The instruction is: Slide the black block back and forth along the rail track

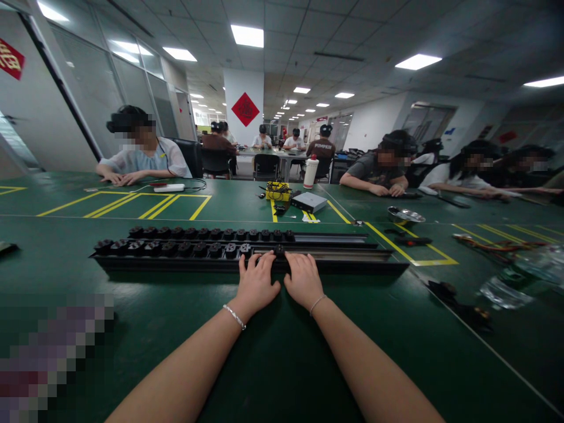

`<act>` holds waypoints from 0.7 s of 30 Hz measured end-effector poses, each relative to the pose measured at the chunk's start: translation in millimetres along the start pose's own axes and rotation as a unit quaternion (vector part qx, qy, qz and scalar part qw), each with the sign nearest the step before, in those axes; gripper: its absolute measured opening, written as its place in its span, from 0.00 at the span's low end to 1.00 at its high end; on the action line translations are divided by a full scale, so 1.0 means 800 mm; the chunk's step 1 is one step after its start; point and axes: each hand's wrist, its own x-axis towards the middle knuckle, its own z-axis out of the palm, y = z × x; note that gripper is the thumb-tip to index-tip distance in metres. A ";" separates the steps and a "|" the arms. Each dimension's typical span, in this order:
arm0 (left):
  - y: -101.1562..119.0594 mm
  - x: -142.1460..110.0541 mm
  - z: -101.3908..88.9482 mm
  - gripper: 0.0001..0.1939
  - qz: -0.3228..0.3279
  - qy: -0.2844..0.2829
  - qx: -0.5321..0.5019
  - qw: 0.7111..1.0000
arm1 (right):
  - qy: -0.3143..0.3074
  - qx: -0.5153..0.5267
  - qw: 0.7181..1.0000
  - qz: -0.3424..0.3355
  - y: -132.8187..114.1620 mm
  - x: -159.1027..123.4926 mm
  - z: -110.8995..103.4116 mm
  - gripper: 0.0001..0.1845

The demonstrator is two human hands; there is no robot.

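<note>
A long black power track (176,265) lies crosswise on the table in front of me, a row of black socket modules (183,249) filling its left part. One single socket module (279,250) sits further right on it, between my two hands. My left hand (259,279) is palm down with its fingers spread over the track, the index fingertip close to the left side of that module. On the other side, my right hand (305,279) rests its stretched fingers on the track edge. Whether the fingertips touch the module, I cannot tell. Behind lies a second track (330,239) with a similar row.
Farther back are a yellow box with cables (277,191), a grey box (309,202) and a white bottle (311,172). At right lie a metal bowl (405,215), wires (489,244) and clear plastic (506,291). Co-workers sit across the table.
</note>
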 end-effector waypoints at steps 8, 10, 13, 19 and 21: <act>0.002 0.000 0.004 0.34 -0.005 -0.003 0.020 1.000 | 0.002 0.000 1.000 0.003 -0.001 -0.001 -0.001 0.29; 0.003 0.000 0.003 0.33 -0.003 0.002 0.023 1.000 | 0.004 -0.002 1.000 0.003 -0.001 -0.001 -0.001 0.29; 0.002 0.000 0.003 0.31 0.002 0.009 0.019 1.000 | 0.004 -0.002 1.000 0.000 0.000 -0.001 0.000 0.29; -0.001 0.000 0.005 0.30 0.003 0.015 0.008 1.000 | 0.002 -0.011 1.000 -0.003 0.000 0.000 0.000 0.28; -0.001 0.000 0.004 0.30 -0.001 0.014 0.009 1.000 | 0.001 -0.013 1.000 -0.003 0.000 -0.001 0.000 0.28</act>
